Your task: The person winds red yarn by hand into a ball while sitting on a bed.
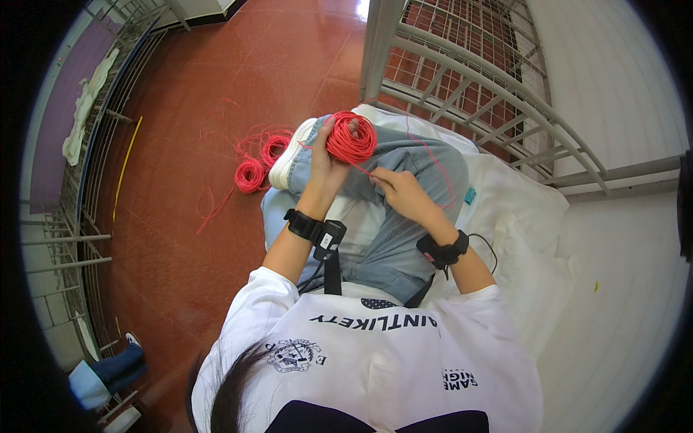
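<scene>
A thick round coil of red cord (351,138) is held up above my bent legs. My left hand (328,155) is wrapped round it from its left side, with a fingertip showing at the coil's middle. From the coil's lower edge a strand runs to my right hand (393,189), where thumb and fingers pinch it. A loose length of the red cord (442,162) curves over my right knee and jeans (404,155). On the floor to the left lie smaller red cord coils (250,175) with tangled strands around them.
I sit cross-legged on a white sheet (520,224). A metal bed frame with bars (498,86) stands at the far right beside a white wall. Another bed frame (86,166) runs along the left, across the red floor (173,238). Another person's legs (119,368) show at the lower left.
</scene>
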A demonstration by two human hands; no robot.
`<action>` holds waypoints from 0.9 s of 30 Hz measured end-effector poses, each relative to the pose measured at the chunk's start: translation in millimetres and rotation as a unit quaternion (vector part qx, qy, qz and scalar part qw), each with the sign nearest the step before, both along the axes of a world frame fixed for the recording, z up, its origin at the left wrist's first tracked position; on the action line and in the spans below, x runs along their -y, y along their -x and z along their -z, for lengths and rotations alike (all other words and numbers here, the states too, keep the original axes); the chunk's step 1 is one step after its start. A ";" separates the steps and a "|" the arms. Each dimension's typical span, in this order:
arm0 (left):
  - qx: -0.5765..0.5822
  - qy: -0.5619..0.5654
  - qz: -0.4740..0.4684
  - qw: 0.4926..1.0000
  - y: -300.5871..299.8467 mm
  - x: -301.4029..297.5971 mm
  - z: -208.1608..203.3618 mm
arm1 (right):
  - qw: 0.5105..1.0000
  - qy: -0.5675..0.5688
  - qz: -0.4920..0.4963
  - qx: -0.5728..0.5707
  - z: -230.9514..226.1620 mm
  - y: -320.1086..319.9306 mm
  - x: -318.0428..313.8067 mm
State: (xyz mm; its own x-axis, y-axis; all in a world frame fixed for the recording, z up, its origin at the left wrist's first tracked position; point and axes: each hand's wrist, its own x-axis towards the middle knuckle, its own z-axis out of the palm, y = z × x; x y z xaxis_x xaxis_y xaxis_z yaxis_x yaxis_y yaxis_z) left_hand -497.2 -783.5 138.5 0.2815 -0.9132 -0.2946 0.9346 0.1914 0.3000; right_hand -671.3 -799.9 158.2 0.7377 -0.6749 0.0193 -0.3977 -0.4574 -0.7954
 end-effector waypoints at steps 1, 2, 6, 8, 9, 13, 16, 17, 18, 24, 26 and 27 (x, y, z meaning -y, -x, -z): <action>0.000 0.000 0.000 1.000 -2.0 -1.9 -2.2 | 0.999 -0.024 -0.013 0.019 1.2 3.4 3.3; 0.008 0.027 0.033 0.999 -3.0 -5.6 -8.9 | 0.999 -0.025 -0.013 0.019 -0.8 6.5 9.5; 0.050 0.112 0.152 0.981 -4.3 -24.3 -30.9 | 0.995 -0.009 -0.068 -0.074 -5.7 18.1 37.0; 0.090 0.130 0.199 0.967 -4.5 -25.8 -29.6 | 0.991 0.014 -0.080 -0.109 -3.6 31.3 50.0; 0.132 0.144 0.241 0.951 -4.7 -26.8 -29.8 | 0.991 0.015 -0.079 -0.109 -2.6 36.8 57.5; 0.192 0.103 0.272 0.937 -0.3 -29.3 -25.1 | 0.986 0.023 -0.073 -0.146 -20.1 35.5 62.6; 0.244 0.112 0.326 0.906 6.1 -28.5 -31.8 | 0.974 0.059 -0.048 -0.212 -34.0 30.2 56.9; 0.299 0.104 0.341 0.885 9.4 -28.7 -35.6 | 0.981 0.046 -0.018 -0.187 -32.9 29.4 55.9; 0.351 0.099 0.347 0.864 12.4 -30.6 -45.6 | 0.986 0.033 0.013 -0.162 -31.7 28.5 54.9; 0.718 0.014 0.264 0.644 17.0 -26.5 -19.5 | 0.987 -0.131 0.080 -0.050 -46.4 7.2 33.3; 0.767 0.036 0.184 0.614 21.4 -26.0 -17.2 | 0.987 -0.140 0.077 -0.019 -39.5 6.2 37.0; 0.808 0.058 0.102 0.577 24.3 -25.6 -19.6 | 0.986 -0.149 0.076 0.013 -36.9 6.7 38.6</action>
State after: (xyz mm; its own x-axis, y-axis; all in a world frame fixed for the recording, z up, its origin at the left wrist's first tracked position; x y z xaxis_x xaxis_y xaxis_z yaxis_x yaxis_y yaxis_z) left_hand -521.5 -757.9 158.1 -0.0149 -0.9632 0.2685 -0.5417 0.2335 0.8075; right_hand -678.0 -838.5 195.1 0.6287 -0.7567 -0.1791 -0.4224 -0.1389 -0.8957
